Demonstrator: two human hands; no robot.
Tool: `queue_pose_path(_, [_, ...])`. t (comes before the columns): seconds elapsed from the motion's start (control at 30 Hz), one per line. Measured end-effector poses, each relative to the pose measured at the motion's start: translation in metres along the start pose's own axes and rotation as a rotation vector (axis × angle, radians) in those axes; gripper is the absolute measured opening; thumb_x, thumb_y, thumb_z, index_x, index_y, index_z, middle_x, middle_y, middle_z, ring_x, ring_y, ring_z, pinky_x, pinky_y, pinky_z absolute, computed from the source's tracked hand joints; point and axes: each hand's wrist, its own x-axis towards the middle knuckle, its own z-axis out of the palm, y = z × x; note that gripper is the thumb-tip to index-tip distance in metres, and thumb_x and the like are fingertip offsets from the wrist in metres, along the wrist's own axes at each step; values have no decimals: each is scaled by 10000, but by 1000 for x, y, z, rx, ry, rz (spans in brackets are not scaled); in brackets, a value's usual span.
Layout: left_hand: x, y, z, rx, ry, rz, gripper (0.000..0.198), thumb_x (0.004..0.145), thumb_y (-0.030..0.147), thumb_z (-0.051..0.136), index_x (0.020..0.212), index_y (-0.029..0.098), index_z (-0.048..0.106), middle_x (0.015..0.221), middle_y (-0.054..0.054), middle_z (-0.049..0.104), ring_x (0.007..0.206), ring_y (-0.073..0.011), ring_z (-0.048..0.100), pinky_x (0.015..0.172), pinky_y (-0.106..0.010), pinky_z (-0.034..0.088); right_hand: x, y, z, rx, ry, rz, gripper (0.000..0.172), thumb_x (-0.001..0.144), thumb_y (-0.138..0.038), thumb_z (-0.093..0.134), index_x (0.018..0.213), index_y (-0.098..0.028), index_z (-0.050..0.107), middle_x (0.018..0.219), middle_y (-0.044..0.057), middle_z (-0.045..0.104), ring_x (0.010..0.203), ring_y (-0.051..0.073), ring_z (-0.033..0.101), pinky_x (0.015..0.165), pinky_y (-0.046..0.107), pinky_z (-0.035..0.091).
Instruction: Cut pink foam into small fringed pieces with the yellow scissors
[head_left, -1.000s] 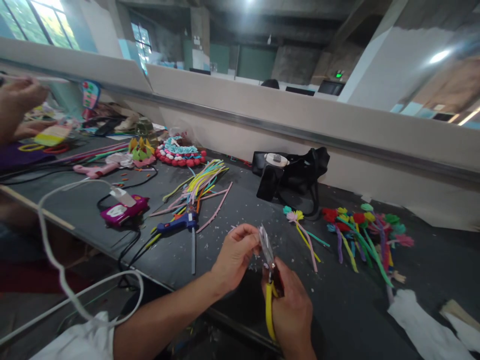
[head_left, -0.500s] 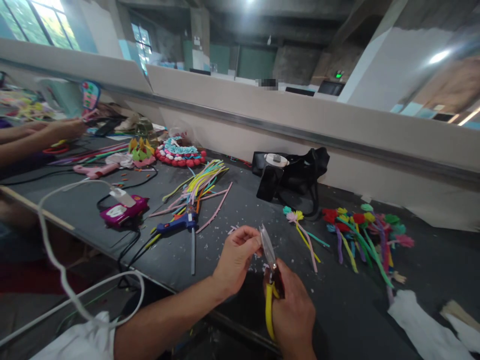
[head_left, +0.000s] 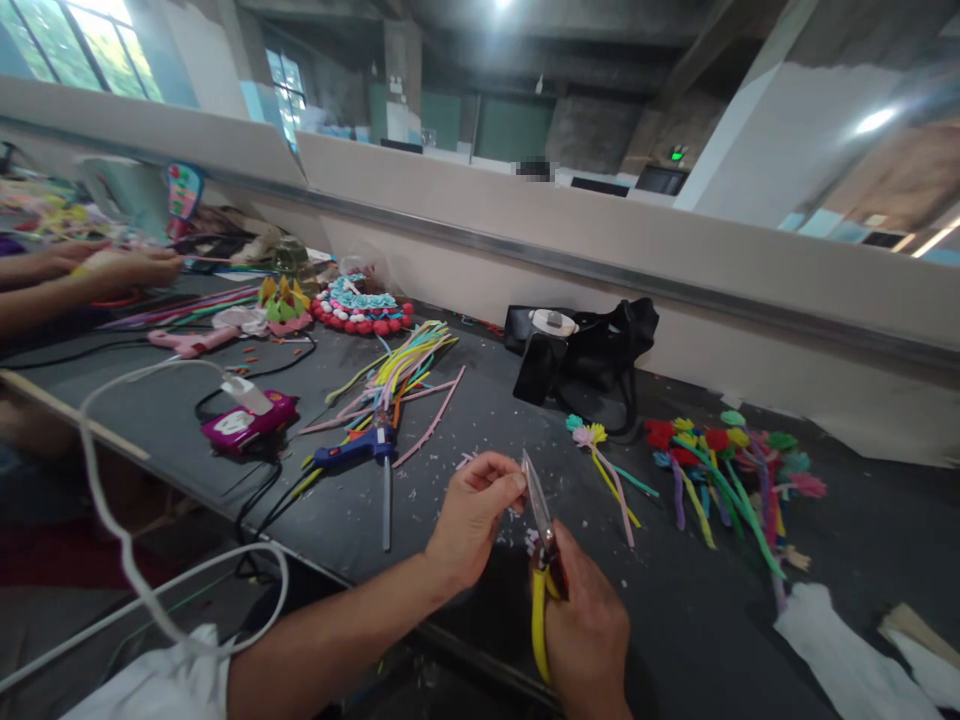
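Observation:
My right hand [head_left: 589, 625] is wrapped round the scissors [head_left: 540, 510], whose yellow handle loop shows below the fist. The metal blades point up and away, look closed, and their tips are beside my left fingertips. With thumb and forefinger pressed together, my left hand [head_left: 476, 515] pinches something too small or hidden to name. Small pale clippings [head_left: 514, 530] lie scattered on the dark table beneath. Right of the hands lies a small bunch of pipe-cleaner flowers [head_left: 587, 434] with pink, yellow and teal stems.
A blue glue gun [head_left: 356, 447] and a bundle of pipe cleaners [head_left: 401, 365] lie left. Behind sits a black bag [head_left: 600, 350]; more fuzzy flowers [head_left: 720, 440] are at right. A white cable [head_left: 112, 520] loops past a purple power strip [head_left: 247, 422]. A co-worker's hands [head_left: 127, 270] are far left.
The scissor blades have come together and shifted very slightly right. My left hand stays nearly still. At far left, the co-worker's hands have moved, with a pink strip now extending from them.

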Motion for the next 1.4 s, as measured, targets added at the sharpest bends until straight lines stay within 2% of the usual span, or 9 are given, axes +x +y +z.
queue_pose_path(0.2, [3,1,-2,4,4,-3,133,675,226,741,695,150,634,651,-2,618,603,-102,539,574,-206,416,0,-1,-1,34,19,127,355,915,-340,415,1090,-155,662,963,99,726,783,197,691,649,262,515])
queue_pose_path(0.3, [4,2,-1,-7,12,2,124,673,213,736,681,146,632,627,7,606,586,-93,524,560,-198,407,1,-1,-2,25,4,115,356,919,-364,423,1115,-173,650,943,84,718,796,200,676,668,271,504])
queue_pose_path(0.47, [2,2,0,-23,22,-4,140,652,211,752,687,150,632,602,32,583,532,-73,498,547,-195,396,2,-1,-1,16,11,53,348,924,-327,392,1119,-179,640,968,81,718,851,210,672,718,291,504])
queue_pose_path(0.97, [2,1,0,9,27,25,163,660,252,758,679,153,631,632,21,583,557,-79,498,559,-199,407,-3,1,3,10,7,58,347,902,-286,403,1141,-172,627,1000,97,711,884,217,667,745,299,514])
queue_pose_path(1.4, [2,1,-1,44,37,61,128,662,220,740,671,152,631,620,26,573,553,-81,484,558,-201,400,-2,0,2,-60,24,25,338,901,-264,396,1141,-180,618,1006,73,723,879,214,682,704,295,513])
